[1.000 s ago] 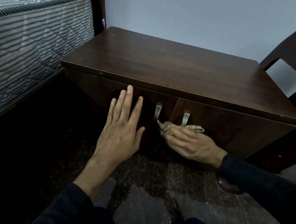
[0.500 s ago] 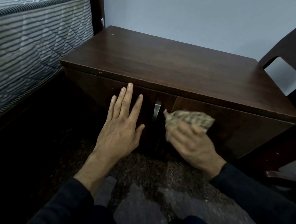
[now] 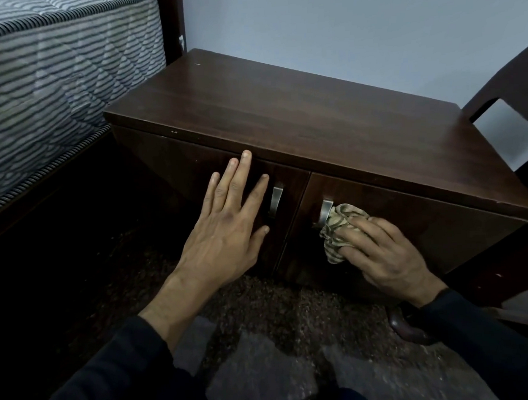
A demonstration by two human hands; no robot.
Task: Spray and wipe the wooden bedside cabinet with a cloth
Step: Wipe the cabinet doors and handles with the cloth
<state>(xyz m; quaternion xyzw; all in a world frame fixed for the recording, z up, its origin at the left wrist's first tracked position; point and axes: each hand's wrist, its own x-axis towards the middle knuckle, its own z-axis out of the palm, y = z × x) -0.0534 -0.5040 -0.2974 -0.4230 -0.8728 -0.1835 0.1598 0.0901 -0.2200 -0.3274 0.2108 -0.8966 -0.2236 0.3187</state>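
Note:
The dark wooden bedside cabinet [image 3: 298,117] stands against the wall, with two front doors and two metal handles. My left hand [image 3: 227,233] lies flat on the left door, fingers spread, just left of the left handle [image 3: 275,199]. My right hand [image 3: 380,254] presses a crumpled beige patterned cloth [image 3: 338,226] against the right door, touching the right handle [image 3: 324,213]. No spray bottle is in view.
A striped mattress [image 3: 49,89] on a dark bed frame sits to the left of the cabinet. A dark wooden chair [image 3: 509,89] stands at the right, close to the cabinet's side. Speckled dark floor [image 3: 263,308] lies below the doors.
My right hand has carried the cloth from the gap between the handles to the right, onto the right door beside its handle. My left hand stays flat on the left door.

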